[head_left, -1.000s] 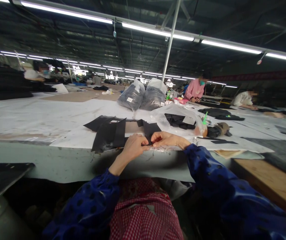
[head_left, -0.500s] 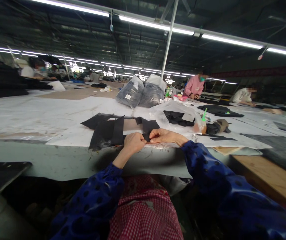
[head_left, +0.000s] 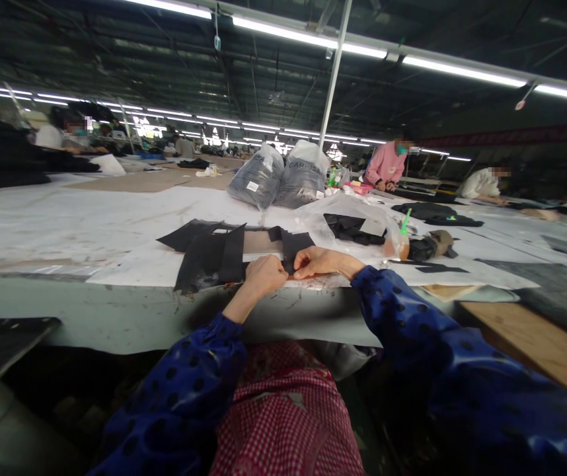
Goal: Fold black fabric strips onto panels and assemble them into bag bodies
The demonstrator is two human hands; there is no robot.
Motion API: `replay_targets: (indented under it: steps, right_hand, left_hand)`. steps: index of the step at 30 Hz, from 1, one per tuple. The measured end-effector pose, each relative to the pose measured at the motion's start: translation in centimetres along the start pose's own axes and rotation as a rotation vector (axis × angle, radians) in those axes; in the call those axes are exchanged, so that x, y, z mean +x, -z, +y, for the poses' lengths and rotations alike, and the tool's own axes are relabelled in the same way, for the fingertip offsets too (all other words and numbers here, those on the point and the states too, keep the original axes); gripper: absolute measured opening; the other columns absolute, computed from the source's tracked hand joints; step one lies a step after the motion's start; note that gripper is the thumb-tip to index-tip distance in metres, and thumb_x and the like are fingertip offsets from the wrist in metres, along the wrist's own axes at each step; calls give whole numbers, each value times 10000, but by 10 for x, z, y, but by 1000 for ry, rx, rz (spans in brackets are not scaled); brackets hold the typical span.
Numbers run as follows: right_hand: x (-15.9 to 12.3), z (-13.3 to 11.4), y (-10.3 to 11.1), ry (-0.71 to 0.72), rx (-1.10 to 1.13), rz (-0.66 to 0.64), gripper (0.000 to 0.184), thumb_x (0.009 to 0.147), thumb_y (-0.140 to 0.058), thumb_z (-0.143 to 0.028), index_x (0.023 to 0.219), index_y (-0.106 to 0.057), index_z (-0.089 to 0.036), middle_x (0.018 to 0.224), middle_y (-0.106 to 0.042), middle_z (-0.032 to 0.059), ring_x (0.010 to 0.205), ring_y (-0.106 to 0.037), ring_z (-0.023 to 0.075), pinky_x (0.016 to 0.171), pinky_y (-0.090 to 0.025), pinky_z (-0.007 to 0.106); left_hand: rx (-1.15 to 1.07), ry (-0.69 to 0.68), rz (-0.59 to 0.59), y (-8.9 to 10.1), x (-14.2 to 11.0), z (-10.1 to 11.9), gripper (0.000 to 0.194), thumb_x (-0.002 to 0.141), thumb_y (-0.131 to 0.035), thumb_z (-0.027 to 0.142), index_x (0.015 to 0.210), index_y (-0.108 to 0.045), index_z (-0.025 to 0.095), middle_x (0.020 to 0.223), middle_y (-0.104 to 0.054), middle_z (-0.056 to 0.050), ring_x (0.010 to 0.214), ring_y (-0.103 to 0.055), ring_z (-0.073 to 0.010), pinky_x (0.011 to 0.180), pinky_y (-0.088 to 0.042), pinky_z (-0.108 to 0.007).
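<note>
Close together at the table's front edge, both my hands pinch the near edge of a black fabric piece. My left hand is closed, its knuckles up, and its fingertips are partly hidden. My right hand is closed too, thumb and forefinger pressed together on the fabric just right of the left hand. Beyond them lies a grey-beige board framed by black pieces. More black fabric pieces lie flat to the left, overlapping one another.
A clear plastic bag with black pieces lies beyond my right hand, near a tape roll and a green-handled tool. Two filled bags stand farther back. A person in pink works across the table. A wooden board lies at right.
Both hands stay pinched at almost the same spot on the fabric. The right forearm has drawn slightly left, and the view has shifted a little.
</note>
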State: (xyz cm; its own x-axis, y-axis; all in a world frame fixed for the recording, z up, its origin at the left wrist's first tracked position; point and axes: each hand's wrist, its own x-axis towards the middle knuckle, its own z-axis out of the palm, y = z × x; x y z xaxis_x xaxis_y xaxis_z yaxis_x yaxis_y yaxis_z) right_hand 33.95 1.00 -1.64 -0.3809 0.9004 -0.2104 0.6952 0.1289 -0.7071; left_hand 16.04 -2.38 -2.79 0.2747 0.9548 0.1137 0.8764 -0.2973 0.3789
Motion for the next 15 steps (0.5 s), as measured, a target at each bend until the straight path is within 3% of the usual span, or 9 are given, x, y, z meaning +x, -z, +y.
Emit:
replay_targets:
  steps: [5, 9, 12, 15]
  right_hand:
    - [7, -16, 2, -83, -95, -68, 282, 559, -843, -185, 662, -582, -165, 521, -546, -43, 495, -476, 90, 485, -376, 212]
    - [7, -24, 1, -97, -137, -91, 267, 602, -830, -267, 639, -589, -157, 532, -549, -32, 521, -483, 96, 503, -383, 217]
    - [3, -24, 3, -41, -253, -47, 278, 618, -818, -332, 632, -605, -155, 514, -520, -41, 508, -448, 97, 480, -320, 229]
    - [-4, -20, 9, 17, -268, 132, 257, 656, -781, -351, 658, -612, -157, 526, -484, -51, 514, -410, 93, 479, -275, 236]
  left_hand:
    - [-5, -19, -55, 5, 5, 0, 179, 718, -607, 291, 697, -745, 179, 687, -701, -95, 683, -639, -224, 563, -373, -283]
    - [-16, -20, -79, 5, 8, -1, 187, 706, -633, 333, 655, -726, 179, 625, -663, -81, 629, -615, -215, 536, -342, -285]
    - [-24, -22, -71, 6, 7, -3, 202, 703, -642, 353, 614, -702, 181, 611, -641, -74, 627, -605, -216, 539, -330, -287]
    - [-44, -26, -52, 5, 4, -3, 187, 715, -618, 306, 584, -679, 186, 590, -622, -62, 625, -598, -208, 545, -324, -285]
